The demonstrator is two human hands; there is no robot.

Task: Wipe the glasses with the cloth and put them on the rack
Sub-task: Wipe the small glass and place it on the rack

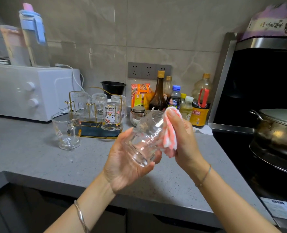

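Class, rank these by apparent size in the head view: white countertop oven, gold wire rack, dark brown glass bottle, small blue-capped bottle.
1. white countertop oven
2. gold wire rack
3. dark brown glass bottle
4. small blue-capped bottle

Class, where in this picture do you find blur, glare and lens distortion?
Head view: the bottle and box in the top corners are blurred; the hood edge leans from the wide lens; glare glints on the held glass and the pot.
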